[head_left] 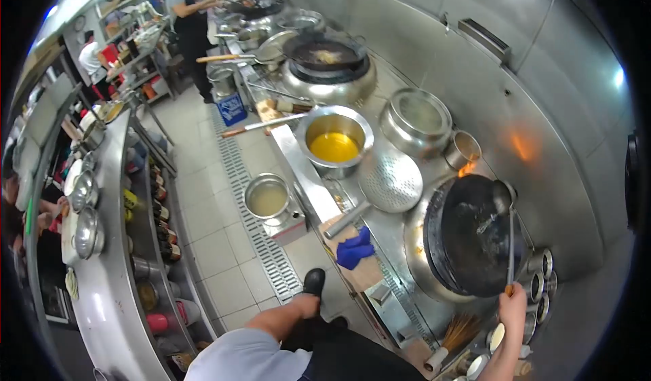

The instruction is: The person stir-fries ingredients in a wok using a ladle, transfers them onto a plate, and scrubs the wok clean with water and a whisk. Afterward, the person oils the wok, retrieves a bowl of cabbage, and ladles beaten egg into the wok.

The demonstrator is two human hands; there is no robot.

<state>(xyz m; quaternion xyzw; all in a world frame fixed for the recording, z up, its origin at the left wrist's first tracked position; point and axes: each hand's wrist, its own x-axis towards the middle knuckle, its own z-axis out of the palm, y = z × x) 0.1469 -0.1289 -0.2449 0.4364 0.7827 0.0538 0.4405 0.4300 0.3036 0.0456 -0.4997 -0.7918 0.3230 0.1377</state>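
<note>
My right hand (pixel 513 306) is closed round the handle end of a long metal ladle (pixel 512 249). The ladle's bowl lies by the far right rim of a black wok (pixel 461 259). This wok sits tilted on its round steel burner, with flames at its far edge. My left hand (pixel 306 306) hangs low by my leg, away from the counter; its fingers are too small and turned away to make out. Nearest to it are a blue cloth (pixel 355 248) on the counter edge and a pot of cloudy liquid (pixel 266 199) down by the floor drain.
A perforated strainer (pixel 391 181) lies beside a pot of yellow oil (pixel 337 131). Farther along are a lidded pot (pixel 416 122) and another wok (pixel 324 52). A bamboo brush (pixel 453 337) and several small tins stand at the near right. Co-workers stand at the back and left.
</note>
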